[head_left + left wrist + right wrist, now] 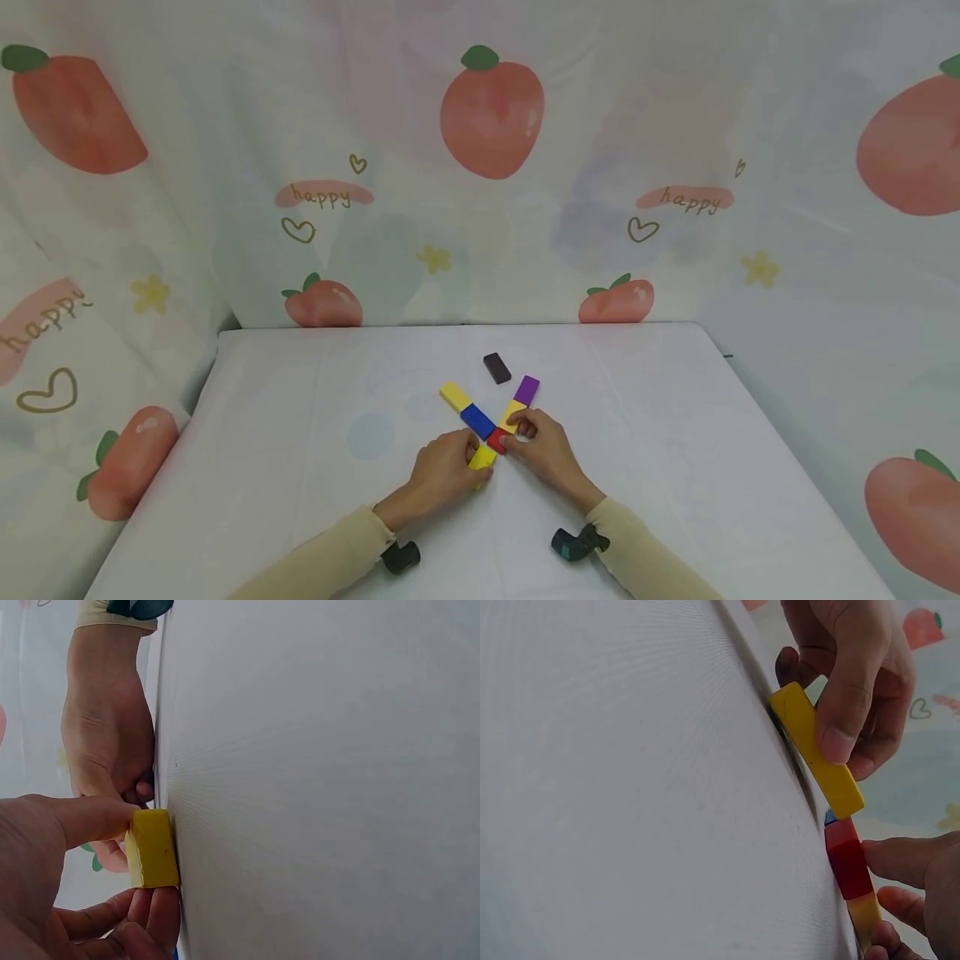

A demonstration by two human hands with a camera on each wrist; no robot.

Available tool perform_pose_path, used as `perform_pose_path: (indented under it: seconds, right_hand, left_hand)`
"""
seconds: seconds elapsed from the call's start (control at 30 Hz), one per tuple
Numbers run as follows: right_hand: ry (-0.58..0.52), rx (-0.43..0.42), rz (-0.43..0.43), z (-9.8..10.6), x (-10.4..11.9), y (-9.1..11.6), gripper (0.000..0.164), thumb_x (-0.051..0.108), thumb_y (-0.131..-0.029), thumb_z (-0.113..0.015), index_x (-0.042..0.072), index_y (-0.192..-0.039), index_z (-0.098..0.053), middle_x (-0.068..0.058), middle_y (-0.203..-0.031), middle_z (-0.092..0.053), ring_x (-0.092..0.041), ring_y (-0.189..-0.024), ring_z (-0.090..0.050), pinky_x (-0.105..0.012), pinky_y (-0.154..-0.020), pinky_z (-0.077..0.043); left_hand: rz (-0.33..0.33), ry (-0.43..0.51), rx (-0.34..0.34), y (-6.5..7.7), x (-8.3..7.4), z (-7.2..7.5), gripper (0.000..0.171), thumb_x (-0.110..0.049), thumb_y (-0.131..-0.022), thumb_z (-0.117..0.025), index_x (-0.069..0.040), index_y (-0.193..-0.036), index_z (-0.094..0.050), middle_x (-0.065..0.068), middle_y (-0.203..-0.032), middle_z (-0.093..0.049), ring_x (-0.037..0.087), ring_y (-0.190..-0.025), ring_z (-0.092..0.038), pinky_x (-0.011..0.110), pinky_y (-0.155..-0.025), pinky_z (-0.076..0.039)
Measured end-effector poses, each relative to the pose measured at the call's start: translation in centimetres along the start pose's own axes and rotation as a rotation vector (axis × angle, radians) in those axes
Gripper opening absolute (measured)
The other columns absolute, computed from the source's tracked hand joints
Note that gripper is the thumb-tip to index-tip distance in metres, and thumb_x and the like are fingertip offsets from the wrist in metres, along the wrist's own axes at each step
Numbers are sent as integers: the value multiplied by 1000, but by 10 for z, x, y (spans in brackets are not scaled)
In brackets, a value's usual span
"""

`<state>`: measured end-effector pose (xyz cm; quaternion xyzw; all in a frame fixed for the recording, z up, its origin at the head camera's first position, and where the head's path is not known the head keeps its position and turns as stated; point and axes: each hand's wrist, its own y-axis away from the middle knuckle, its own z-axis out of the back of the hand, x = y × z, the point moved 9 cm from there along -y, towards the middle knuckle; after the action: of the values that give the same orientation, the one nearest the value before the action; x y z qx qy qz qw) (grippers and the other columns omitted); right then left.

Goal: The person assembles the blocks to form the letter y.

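My left hand (442,468) pinches a yellow block (483,457) between thumb and fingers. In the right wrist view this yellow block (840,789) is tilted, one end right at the red block (847,859). My right hand (549,450) has its thumb against the red block (495,441) and its curled fingers by a second yellow block (511,411). Beyond that lies a purple block (527,390). A blue block (477,422) runs from the red one up and left to a third yellow block (454,397). Together the blocks form a V with red at its point.
A dark brown block (497,367) lies apart, beyond the V's open top. The white-covered table (300,467) ends at a patterned cloth backdrop (480,242). Black wrist devices (579,543) sit at both sleeves.
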<state>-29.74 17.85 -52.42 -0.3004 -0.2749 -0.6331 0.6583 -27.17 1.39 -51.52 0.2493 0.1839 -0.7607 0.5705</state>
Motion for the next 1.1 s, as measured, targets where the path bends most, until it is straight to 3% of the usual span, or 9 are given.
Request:
perform_pose_path:
  seconds: [0.67,1.1]
  right_hand:
    - [-16,-3,13,1,1,0,25,21,-82,-79,15,-103,-69,0,-85,-55,-14,-83,-49,-23,-72,-42]
    - [-8,-5,14,2,1,1,25,22,-81,-80,15,-103,-68,0,-85,-55,-14,-82,-49,-23,-72,-43]
  left_hand:
    - [28,-35,18,-7,-2,-6,36,-38,-76,-82,-12,-95,-66,-7,-70,-55,9,-63,-49,23,-56,-38]
    - [10,-22,1,-7,-5,-5,36,-38,-77,-82,-11,-96,-67,-7,-70,-55,10,-63,-49,22,-55,-39]
